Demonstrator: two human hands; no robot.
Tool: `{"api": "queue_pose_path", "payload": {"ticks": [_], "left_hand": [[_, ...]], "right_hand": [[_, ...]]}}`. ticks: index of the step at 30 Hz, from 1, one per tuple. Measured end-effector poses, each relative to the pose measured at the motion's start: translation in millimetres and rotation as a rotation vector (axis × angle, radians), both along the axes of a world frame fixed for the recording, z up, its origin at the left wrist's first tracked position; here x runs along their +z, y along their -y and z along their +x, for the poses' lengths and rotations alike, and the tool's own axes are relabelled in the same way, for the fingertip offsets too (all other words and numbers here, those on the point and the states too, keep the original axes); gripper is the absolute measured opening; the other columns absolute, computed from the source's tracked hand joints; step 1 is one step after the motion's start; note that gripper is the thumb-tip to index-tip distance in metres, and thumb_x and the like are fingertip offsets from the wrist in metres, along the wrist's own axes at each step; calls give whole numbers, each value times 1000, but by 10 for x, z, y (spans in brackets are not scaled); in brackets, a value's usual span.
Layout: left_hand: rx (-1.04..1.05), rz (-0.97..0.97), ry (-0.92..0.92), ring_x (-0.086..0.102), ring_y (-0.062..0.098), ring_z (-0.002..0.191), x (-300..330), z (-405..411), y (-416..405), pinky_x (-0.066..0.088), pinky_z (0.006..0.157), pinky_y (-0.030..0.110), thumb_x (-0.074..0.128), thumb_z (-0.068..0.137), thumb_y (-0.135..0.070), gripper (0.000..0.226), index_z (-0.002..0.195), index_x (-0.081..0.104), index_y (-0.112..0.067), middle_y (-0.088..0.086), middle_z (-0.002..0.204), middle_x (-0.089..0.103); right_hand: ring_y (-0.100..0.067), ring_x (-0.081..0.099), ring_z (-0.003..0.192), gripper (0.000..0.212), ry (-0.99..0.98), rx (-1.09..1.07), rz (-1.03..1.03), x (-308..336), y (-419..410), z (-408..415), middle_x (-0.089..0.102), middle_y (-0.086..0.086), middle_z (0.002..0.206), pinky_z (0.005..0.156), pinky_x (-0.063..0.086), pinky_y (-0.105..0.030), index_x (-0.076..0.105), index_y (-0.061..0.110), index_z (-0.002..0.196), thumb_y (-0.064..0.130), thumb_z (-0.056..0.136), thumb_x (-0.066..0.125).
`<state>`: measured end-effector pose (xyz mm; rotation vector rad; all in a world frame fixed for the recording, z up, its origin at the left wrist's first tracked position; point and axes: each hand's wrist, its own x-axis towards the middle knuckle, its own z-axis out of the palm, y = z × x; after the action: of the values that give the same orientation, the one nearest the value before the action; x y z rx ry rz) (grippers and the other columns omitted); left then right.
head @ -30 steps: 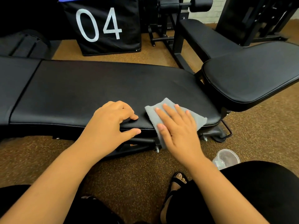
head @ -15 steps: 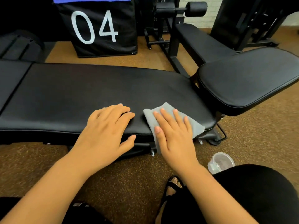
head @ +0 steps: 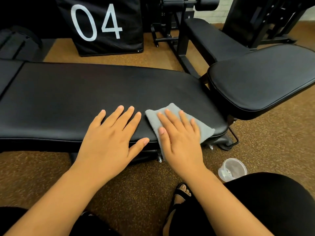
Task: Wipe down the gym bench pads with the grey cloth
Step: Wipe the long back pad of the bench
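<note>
- Head view: we see the grey cloth (head: 177, 123) at five o'clock on the long black bench pad (head: 85, 99), its near edge draping over the pad's side.
- Our right hand (head: 180, 138) lies flat on the cloth, fingers straight, gripping nothing.
- Our left hand (head: 110, 140) rests spread on the bare surface just beside it.
- We judge the cloth soft, light and limp, best driven by palm pressure; the pad looks smooth, cushioned and probably slick.

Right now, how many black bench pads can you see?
4: the long pad under both hands, a pad at far left, the angled pad at right, another behind it. More may be hidden.
</note>
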<state>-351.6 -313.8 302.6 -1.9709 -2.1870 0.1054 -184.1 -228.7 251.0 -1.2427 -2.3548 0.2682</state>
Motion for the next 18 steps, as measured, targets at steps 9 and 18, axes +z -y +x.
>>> {"api": "queue_pose_path", "payload": {"ticks": [9,18], "left_hand": [[-4,17,7,36,26,142,-1,4,9,30,111,52,22,96,-62,71,146,42,-16,7,151,43],[8,15,2,37,25,141,-1,9,3,31,110,52,24,95,-63,72,146,43,-17,6,151,42]], "right_hand": [[-27,27,145,56,-36,-138,-50,-114,-511,370,41,8,150,114,22,-50,46,30,141,50,97,17],[-17,7,150,53,15,84,53,-134,117,105,25,10,158,120,5,-44,29,33,151,49,102,14]]}}
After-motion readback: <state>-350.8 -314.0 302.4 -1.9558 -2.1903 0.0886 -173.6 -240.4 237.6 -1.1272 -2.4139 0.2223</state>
